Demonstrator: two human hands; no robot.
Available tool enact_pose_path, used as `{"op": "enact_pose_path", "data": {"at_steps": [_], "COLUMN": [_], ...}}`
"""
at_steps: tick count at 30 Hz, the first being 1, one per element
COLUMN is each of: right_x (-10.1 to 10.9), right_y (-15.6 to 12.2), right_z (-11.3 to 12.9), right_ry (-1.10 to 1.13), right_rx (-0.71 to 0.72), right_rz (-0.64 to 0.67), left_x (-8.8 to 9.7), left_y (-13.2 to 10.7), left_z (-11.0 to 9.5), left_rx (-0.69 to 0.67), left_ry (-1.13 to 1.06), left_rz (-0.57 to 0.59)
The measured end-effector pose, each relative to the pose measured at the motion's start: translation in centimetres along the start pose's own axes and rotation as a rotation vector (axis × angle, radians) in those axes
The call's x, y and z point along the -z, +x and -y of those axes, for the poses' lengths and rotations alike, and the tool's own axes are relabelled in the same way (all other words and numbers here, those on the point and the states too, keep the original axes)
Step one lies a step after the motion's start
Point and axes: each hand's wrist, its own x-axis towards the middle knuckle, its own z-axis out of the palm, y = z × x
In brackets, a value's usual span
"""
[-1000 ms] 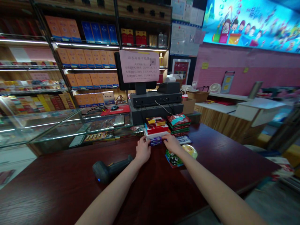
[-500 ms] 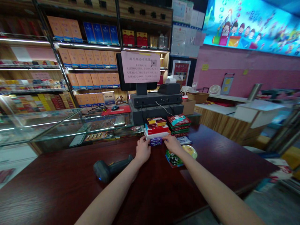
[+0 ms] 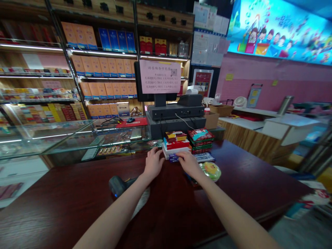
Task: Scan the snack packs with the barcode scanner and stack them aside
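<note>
My left hand (image 3: pixel 153 163) is just left of a small stack of purple packs (image 3: pixel 173 158). Its thumb and fingers are apart with nothing between them. My right hand (image 3: pixel 190 165) reaches in from the other side, fingers stretched out and fingertips against the packs' right end. White boxes (image 3: pixel 169 151) stand right behind, with a red box (image 3: pixel 176 144) and brown-and-yellow packets (image 3: pixel 175 136) piled on top. Beside them is a pile of red and green packets (image 3: pixel 201 138). A round pack with a yellow duck (image 3: pixel 212 170) lies near my right wrist, which partly covers the packets under it.
A barcode scanner (image 3: pixel 118 186) lies on the dark wooden counter (image 3: pixel 77 207) by my left forearm, which partly covers it. Behind the piles stand a cash register (image 3: pixel 178 114) and a monitor with a paper sign (image 3: pixel 160 77). A glass display case (image 3: pixel 64 136) is at the left.
My left hand has drawn away to the left from the purple packs, its fingers spreading. My right hand has shifted left over their right end. The view has moved slightly.
</note>
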Motion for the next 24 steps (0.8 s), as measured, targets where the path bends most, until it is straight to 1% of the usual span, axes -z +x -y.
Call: {"op": "enact_pose_path", "data": {"at_steps": [4, 8, 12, 15, 20, 24], "right_x": [-1.2, -2.5, -3.8, -4.6, -5.9, -6.8], "right_y": [-1.2, -2.0, -2.1, -1.8, -1.5, -1.7], "right_z": [1.9, 4.1, 6.1, 7.3, 8.7, 8.7], "right_ry": [0.092, 0.180, 0.252, 0.284, 0.341, 0.382], "right_rx": [0.071, 0.123, 0.191, 0.231, 0.270, 0.286], "right_rz": [0.010, 0.006, -0.003, -0.024, -0.063, -0.116], "left_x": [2.5, 5.8, 9.4, 11.7, 14.5, 15.9], "left_y": [-0.2, -0.7, -1.6, -2.4, -3.5, -3.9], "left_z": [1.7, 3.2, 4.4, 5.3, 6.9, 7.2], "left_rx": [-0.053, -0.119, -0.232, -0.276, -0.351, -0.398], "left_ry": [0.007, 0.006, 0.027, 0.069, 0.114, 0.132], "left_rz": [-0.118, -0.230, -0.378, -0.483, -0.659, -0.821]}}
